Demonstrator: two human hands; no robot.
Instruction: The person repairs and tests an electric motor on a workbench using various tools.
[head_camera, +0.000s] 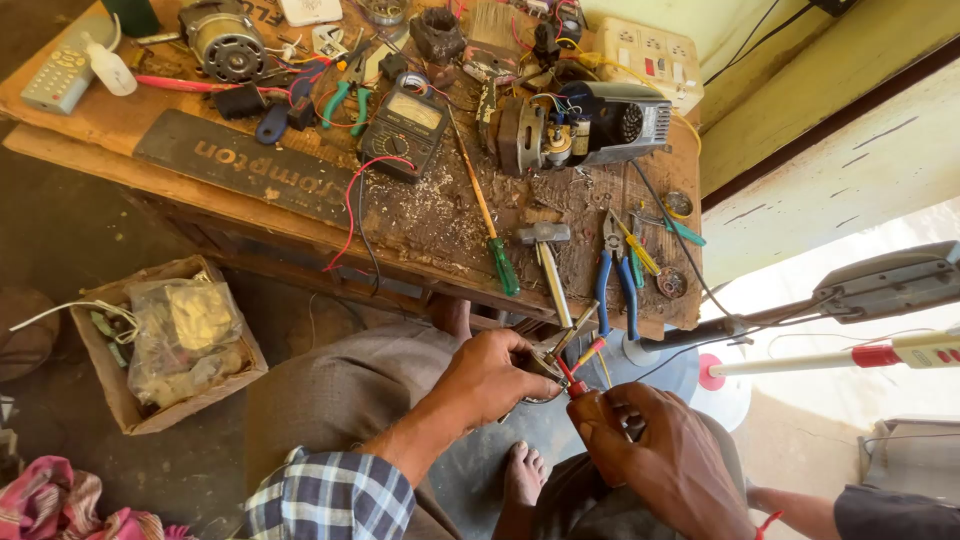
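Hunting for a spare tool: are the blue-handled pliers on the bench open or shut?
Open: the blue-handled pliers lie flat on the workbench with handles spread apart.

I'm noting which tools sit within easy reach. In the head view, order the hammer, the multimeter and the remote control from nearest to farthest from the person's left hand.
From the left hand:
1. Hammer, at the bench's near edge, just above the hand.
2. Multimeter, mid-bench, up and left.
3. Remote control, far left corner of the bench.
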